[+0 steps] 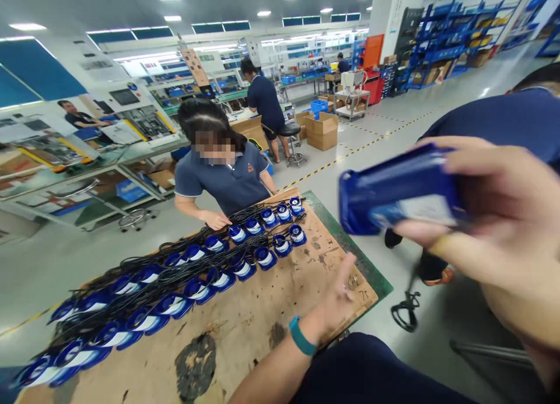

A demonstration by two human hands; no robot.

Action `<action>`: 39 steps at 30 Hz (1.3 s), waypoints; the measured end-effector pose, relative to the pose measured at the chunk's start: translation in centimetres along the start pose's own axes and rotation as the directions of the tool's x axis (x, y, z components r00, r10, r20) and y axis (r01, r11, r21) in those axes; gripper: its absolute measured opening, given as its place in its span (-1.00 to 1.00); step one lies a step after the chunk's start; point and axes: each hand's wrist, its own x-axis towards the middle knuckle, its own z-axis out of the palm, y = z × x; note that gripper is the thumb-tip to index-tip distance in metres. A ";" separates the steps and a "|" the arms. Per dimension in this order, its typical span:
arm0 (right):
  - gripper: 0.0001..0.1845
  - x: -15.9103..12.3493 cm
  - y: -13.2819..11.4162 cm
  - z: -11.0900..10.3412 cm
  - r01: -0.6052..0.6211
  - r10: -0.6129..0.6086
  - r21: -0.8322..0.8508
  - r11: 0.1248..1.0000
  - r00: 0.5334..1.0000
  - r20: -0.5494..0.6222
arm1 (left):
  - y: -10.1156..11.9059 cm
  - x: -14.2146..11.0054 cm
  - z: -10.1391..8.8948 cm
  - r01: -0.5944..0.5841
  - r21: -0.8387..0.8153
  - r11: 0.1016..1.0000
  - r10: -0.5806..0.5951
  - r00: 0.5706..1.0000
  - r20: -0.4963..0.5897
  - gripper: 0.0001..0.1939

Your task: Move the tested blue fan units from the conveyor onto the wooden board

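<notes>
My right hand (503, 217) is large and blurred in the near right of the view. Its thumb and fingers grip a blue housing (394, 188) with a white label, tilted in the air beyond the table's right corner. A bundled black cable (406, 313) hangs below it; whether the two are joined I cannot tell. My left hand (335, 302), with a teal band at the wrist, is over the board's right end, fingers apart and holding nothing. Two rows of similar blue housings (266, 257) with white labels and black cables (175, 270) lie on the board.
The stained brown board (245, 334) lies on a green tabletop (380, 281). A co-worker (219, 165) stands across the table, one hand at the back row. Another person (490, 124) bends over at the right. Cardboard boxes (321, 131) and a stool (291, 130) stand behind.
</notes>
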 end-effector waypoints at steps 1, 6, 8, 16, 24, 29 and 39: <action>-0.47 0.9 0.6 1.0 0.017 -0.015 -0.071 0.997 1.000 0.026 | 1.4 -0.2 1.5 -0.007 -0.129 0.992 0.023 0.993 0.118 -0.02; -0.58 2.5 9.5 7.6 0.041 0.011 -0.218 0.975 0.972 0.235 | 6.4 -4.0 1.7 0.375 -0.037 0.926 -0.355 0.901 0.251 -0.54; -0.62 0.9 14.3 9.9 -0.024 0.102 -0.219 0.975 0.931 0.350 | 7.6 -6.0 -1.2 0.502 0.029 0.864 -0.501 0.856 0.129 -0.54; -0.66 -9.7 25.1 19.0 -0.229 0.279 -0.182 0.956 0.522 0.806 | 12.5 -3.0 -17.3 0.691 0.181 0.700 -0.618 0.713 -0.332 -0.60; -0.72 -16.1 27.8 24.3 -0.320 0.330 -0.172 0.932 0.545 0.771 | 2.5 -0.6 -22.0 0.695 0.484 0.532 -0.567 0.717 -0.406 -0.70; -0.76 -18.0 28.4 25.5 -0.310 0.346 -0.187 0.932 0.607 0.716 | -5.2 -6.6 -17.6 0.723 0.505 0.472 -0.394 0.685 -0.613 -0.51; -0.61 -16.0 28.3 26.9 -0.370 0.479 -0.318 0.873 0.534 0.697 | -10.3 -10.1 -6.9 0.954 0.107 0.281 -0.538 0.248 -0.806 -0.17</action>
